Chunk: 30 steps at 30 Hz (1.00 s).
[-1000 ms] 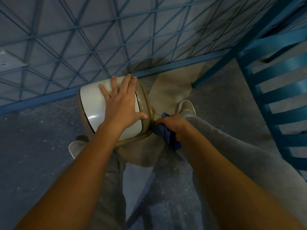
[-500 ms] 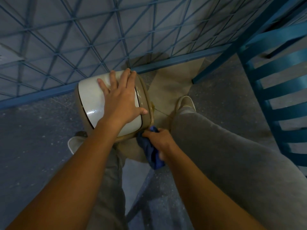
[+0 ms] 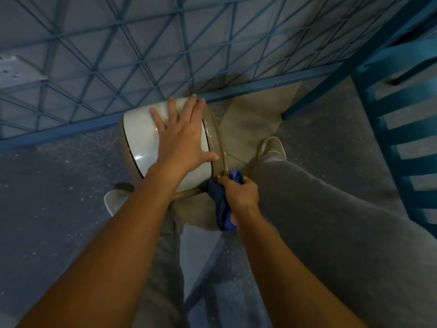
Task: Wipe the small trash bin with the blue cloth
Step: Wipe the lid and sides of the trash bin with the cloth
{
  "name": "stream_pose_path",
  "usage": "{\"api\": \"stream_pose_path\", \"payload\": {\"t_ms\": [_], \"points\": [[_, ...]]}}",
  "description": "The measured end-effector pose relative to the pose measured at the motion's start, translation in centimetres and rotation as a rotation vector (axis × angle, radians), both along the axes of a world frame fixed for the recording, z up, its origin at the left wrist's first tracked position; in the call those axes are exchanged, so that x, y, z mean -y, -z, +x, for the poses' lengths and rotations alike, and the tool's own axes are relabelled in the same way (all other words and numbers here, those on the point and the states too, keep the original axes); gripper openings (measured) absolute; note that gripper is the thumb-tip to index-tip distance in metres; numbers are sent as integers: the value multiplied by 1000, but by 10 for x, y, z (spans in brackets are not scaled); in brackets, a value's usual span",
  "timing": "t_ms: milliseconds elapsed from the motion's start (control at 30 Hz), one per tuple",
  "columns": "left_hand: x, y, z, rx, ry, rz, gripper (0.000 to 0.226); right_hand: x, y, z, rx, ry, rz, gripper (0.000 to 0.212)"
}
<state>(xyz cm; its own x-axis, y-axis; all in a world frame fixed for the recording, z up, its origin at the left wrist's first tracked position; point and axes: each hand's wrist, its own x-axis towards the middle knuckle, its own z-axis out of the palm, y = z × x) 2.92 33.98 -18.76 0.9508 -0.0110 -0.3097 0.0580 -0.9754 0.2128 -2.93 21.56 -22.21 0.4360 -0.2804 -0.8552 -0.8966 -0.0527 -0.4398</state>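
Observation:
The small trash bin [image 3: 139,138], beige with a glossy white lid, stands on the floor against a blue mesh fence. My left hand [image 3: 182,140] lies flat on the lid with the fingers spread, pressing it down. My right hand [image 3: 240,194] is closed around the bunched blue cloth [image 3: 221,204] and holds it against the bin's near right rim. Part of the cloth hangs down below my fist. The bin's lower body is hidden under the lid and my arms.
The blue mesh fence [image 3: 142,55] runs across the back. A blue slatted chair [image 3: 406,138] stands at the right. My grey-trousered legs and light shoes [image 3: 272,145] flank the bin. A beige sheet [image 3: 255,119] lies on the grey floor.
My right hand slid the cloth along the bin's near rim, first leftward and down, then back a little to the right. My left hand stayed on the lid.

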Motion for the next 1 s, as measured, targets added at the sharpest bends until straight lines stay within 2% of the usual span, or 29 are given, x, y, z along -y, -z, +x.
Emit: {"api": "stream_pose_path", "payload": {"t_ms": [267,400,533,600,667,733,900,1000], "points": [[0,0,0,-1,5,2,113,21,-2,18,120,-86,-139,13],[0,-1,0,-2,10,6,113,27,-5,34,216,-97,-186,25],[-3,-1,1,-2,18,-5,112,30,-15,38,367,-300,-161,29],[-4,-1,3,-5,26,-8,113,32,-21,28,417,-526,-162,35],[-5,0,3,-9,27,-6,113,35,-20,14,478,-768,-244,36],[-5,-1,3,-11,29,-5,113,36,-17,4,525,-906,-283,32],[-6,-1,1,-20,38,-1,114,29,-7,9,698,-918,-307,13],[-5,-2,0,-21,41,-3,114,25,0,20,714,-891,-391,12]]}}
